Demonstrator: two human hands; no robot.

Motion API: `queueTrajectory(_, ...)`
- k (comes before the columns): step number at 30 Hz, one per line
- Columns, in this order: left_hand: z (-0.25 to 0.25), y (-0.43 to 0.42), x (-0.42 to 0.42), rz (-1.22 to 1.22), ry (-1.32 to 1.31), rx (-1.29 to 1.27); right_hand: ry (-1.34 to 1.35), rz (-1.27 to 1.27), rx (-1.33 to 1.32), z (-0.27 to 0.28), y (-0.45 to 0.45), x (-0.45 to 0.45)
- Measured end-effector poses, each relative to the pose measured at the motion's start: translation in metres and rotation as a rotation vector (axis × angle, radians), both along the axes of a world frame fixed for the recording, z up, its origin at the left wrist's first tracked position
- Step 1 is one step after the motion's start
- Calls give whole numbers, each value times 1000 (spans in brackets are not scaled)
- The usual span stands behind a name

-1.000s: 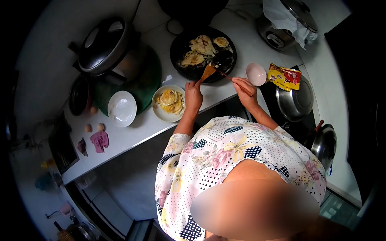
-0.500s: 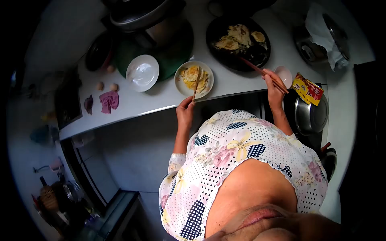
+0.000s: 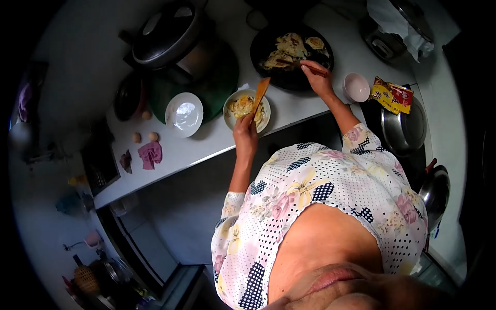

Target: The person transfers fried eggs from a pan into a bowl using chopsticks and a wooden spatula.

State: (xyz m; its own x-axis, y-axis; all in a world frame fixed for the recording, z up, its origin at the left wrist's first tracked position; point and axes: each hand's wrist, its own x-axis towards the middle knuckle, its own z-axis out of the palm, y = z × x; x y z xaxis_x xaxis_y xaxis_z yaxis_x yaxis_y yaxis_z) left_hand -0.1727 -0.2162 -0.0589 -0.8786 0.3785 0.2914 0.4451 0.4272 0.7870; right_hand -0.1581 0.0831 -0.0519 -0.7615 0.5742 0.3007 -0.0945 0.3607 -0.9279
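Note:
Fingers closed, my left hand (image 3: 245,133) grips the handle of a wooden spatula (image 3: 262,93) over the near part of a white plate (image 3: 227,121) holding fried egg (image 3: 241,106). My right hand (image 3: 318,77) is closed round wooden chopsticks (image 3: 287,62) above the right side of a round black pan (image 3: 295,81). The chopstick tips reach toward fried eggs (image 3: 291,44) in the pan. A smaller egg piece (image 3: 314,43) lies at the pan's upper right. Left of the egg plate sits an empty white plate (image 3: 184,114).
A large lidded pot (image 3: 165,36) stands at the back left. Eggs (image 3: 153,136) and a purple cloth (image 3: 150,155) lie on the left counter (image 3: 201,155). To the right are a pink bowl (image 3: 356,87), a yellow-red packet (image 3: 391,96), a metal pan (image 3: 403,129) and a cooker (image 3: 385,44).
My left hand has moved with the spatula from the pan to the egg plate. My right hand has drawn back from the pan and returned over it with the chopsticks. The camera view has shifted.

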Motion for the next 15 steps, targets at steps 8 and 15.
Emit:
queueTrajectory(8, -11, 88, -76, -174, 231, -251, 25, -156, -149, -16, 10, 30)
queueTrajectory(15, -35, 90, -82, -264, 193, -407, 92, -212, -230, -37, 27, 37)
